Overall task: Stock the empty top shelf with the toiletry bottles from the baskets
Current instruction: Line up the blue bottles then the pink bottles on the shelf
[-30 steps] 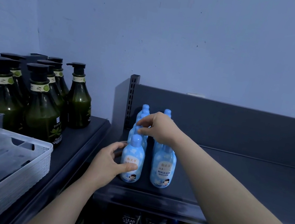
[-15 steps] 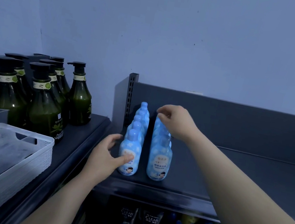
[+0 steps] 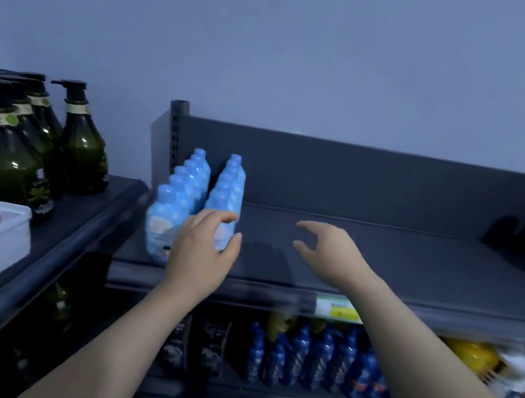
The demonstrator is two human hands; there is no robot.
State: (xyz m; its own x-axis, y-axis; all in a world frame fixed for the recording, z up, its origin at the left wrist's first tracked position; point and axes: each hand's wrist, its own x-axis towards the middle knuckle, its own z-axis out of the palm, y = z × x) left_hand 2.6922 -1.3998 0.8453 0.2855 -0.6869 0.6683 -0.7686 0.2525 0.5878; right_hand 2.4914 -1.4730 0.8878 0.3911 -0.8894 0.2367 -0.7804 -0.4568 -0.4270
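Plain blue-grey wall [image 3: 313, 51] at 12 o'clock, light dim. Dark metal back panel [image 3: 361, 184] below it. Dark side unit [image 3: 91, 215] at 9 o'clock.

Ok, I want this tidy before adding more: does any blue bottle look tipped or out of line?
Nothing stands out. The light blue bottles stand upright in two straight rows at the left end of the top shelf; the left hand hides part of the right row's front bottle.
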